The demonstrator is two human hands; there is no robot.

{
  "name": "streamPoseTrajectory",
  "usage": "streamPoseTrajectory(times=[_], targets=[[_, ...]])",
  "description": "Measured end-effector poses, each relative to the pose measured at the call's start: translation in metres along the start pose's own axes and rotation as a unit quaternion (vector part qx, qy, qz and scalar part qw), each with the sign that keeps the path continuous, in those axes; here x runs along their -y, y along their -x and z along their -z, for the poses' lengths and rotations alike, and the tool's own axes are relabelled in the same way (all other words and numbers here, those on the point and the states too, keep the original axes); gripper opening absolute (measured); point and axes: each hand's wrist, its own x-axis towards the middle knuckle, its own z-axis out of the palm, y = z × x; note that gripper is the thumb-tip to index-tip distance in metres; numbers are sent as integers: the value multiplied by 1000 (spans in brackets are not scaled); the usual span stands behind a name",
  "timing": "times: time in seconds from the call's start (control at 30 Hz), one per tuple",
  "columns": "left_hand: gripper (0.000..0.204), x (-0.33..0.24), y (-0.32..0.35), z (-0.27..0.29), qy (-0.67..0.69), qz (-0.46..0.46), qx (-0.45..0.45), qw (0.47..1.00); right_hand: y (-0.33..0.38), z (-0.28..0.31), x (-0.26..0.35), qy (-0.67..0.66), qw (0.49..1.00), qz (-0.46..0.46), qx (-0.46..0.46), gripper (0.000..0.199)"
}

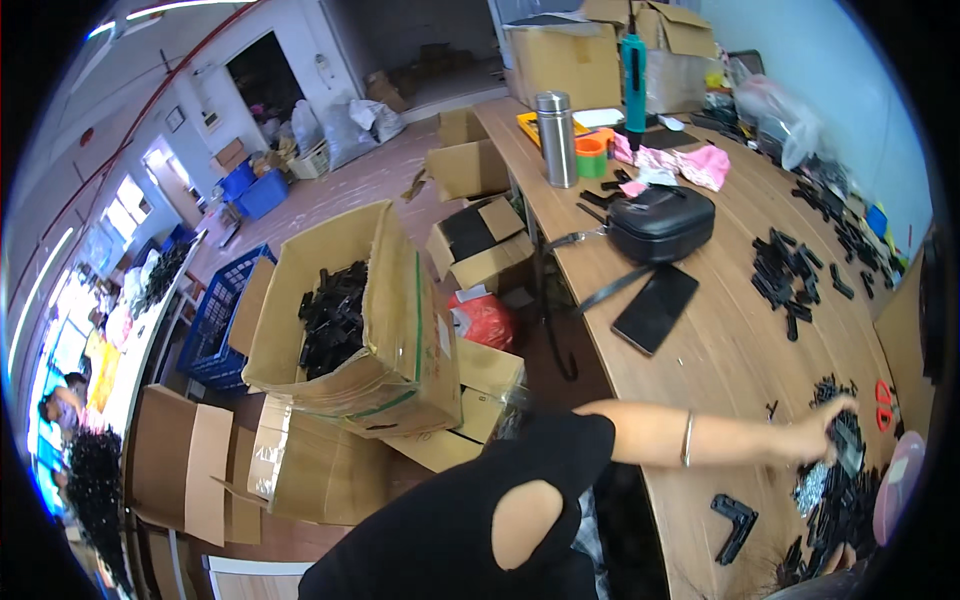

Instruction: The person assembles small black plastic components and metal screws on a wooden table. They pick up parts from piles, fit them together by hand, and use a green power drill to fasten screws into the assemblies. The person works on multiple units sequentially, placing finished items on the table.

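My left arm, in a black sleeve with a silver bracelet, stretches across the wooden table (690, 510) to its right side. At its end my left hand (822, 428) is over a heap of black plastic parts (850, 500); its fingers are blurred, and a grip cannot be made out. Small silvery pieces (811, 488) lie beside the heap, below that hand. Just a bit of my right hand (845, 558) shows at the heap's lower edge, its fingers mostly hidden. An L-shaped black part (734, 528) lies apart on the table, left of the heap.
Red-handled scissors (883, 405) and a pink round item (898, 488) flank the heap. Farther up the table are a phone (655, 309), a black bag (662, 224), a steel flask (556, 140) and more black parts (785, 268). On the left stands a carton (400, 330) holding black parts.
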Motion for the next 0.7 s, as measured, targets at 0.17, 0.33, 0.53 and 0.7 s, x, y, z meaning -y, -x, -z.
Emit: streamPoseTrajectory(times=[0.17,0.33,0.53,0.7], targets=[[70,46,25,-32,99,170,59,979,4,-4,-29,-295,953,69,-3,11],[56,-28,48,-16,182,294,130,929,8,9,-16,-74,983,-163,51,20],[37,-18,63,2,-185,34,247,950,16,-21,-5,-138,978,-145,55,10],[20,-63,59,-22,-174,211,242,931,8,-10,18,-126,985,-1,116,16]])
